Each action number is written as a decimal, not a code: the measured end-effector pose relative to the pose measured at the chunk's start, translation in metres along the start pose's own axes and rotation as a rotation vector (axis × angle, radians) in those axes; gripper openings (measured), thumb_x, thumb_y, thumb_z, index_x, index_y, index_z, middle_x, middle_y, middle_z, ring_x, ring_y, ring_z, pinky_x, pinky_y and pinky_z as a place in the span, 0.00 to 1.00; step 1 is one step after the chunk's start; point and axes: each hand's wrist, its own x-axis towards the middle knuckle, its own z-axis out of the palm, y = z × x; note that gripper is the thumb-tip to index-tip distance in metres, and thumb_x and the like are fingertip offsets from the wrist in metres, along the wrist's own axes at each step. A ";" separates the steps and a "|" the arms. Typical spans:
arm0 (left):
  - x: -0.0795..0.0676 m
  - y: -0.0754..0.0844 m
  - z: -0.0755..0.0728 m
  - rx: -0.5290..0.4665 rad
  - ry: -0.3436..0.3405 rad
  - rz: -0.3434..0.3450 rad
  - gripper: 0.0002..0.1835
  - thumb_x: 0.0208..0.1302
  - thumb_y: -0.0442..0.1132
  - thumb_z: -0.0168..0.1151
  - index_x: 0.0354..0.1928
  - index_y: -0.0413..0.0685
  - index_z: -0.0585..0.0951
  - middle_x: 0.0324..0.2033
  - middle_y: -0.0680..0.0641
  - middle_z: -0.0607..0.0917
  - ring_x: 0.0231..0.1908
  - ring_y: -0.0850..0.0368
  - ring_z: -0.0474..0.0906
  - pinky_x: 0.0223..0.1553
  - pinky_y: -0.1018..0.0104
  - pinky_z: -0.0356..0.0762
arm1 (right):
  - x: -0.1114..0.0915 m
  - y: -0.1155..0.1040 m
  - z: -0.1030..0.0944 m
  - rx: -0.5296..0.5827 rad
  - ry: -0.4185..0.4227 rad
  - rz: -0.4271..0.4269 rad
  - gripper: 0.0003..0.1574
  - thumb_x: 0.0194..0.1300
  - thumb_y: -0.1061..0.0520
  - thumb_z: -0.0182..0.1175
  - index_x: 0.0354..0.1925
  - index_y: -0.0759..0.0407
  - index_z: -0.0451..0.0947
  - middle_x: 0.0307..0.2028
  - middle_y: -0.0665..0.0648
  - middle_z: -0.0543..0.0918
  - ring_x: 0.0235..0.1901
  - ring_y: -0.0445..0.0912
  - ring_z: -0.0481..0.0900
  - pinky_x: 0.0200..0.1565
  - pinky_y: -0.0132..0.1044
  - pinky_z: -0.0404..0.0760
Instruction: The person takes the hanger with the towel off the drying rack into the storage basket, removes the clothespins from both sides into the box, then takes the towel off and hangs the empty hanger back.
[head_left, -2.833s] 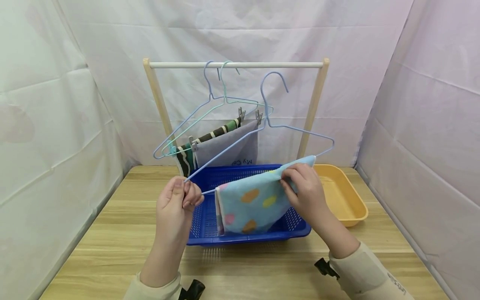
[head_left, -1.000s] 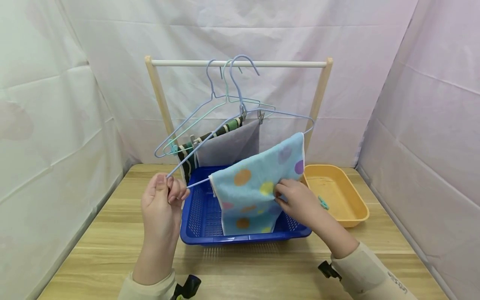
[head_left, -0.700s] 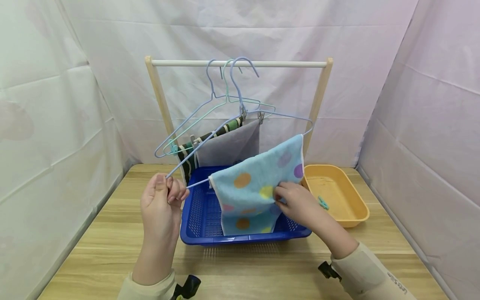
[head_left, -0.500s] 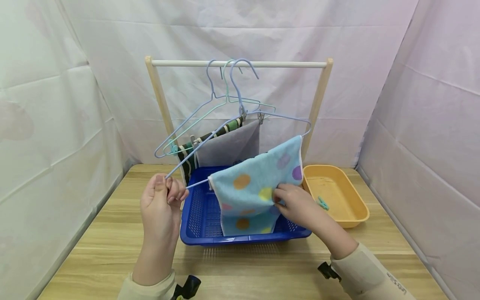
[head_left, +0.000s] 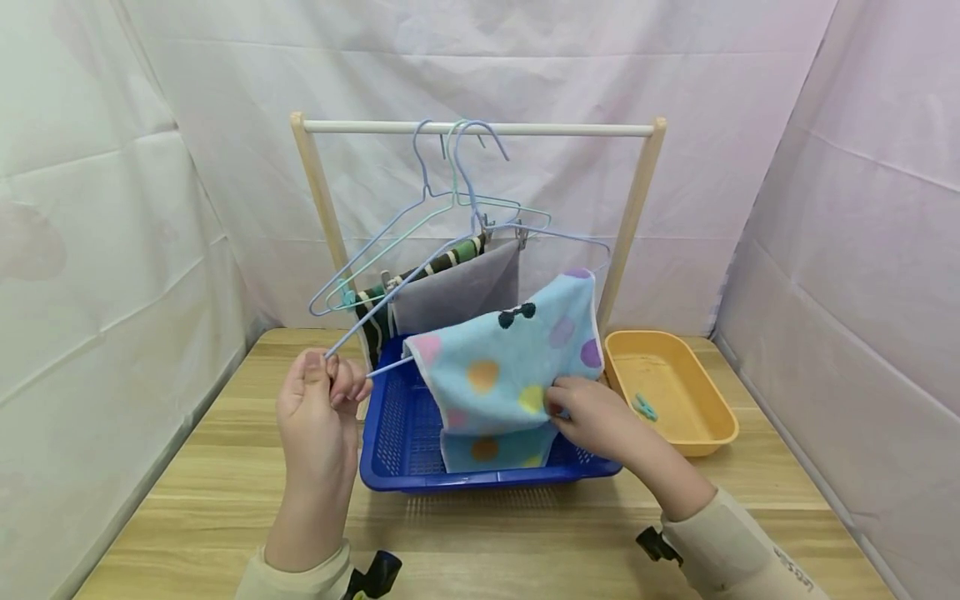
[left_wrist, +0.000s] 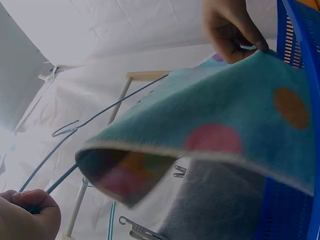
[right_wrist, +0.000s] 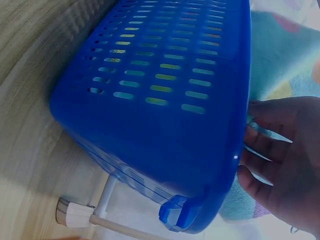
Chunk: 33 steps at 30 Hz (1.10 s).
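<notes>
towel [head_left: 510, 367] underside only in left wrist view; head shows rail [head_left: 480, 128].

**Bench and the items resting on it**

A light wooden bench [head_left: 225, 492] with lengthwise plank grain spans the scene between white fabric walls. A blue perforated basket [head_left: 397, 433] sits on it at centre. Just right of the basket, close beside it, lies a shallow orange tray [head_left: 701, 417] holding a small teal clip [head_left: 643, 407]. On the far part of the bench stands a wooden rack [head_left: 318, 200], its two uprights behind basket and tray.
</notes>
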 end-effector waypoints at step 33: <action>0.003 0.003 0.005 0.058 0.002 0.069 0.18 0.77 0.45 0.43 0.28 0.43 0.63 0.18 0.48 0.59 0.24 0.53 0.60 0.29 0.67 0.61 | -0.003 -0.003 -0.010 0.030 -0.085 0.199 0.13 0.67 0.48 0.63 0.43 0.54 0.81 0.38 0.50 0.83 0.41 0.47 0.80 0.43 0.44 0.82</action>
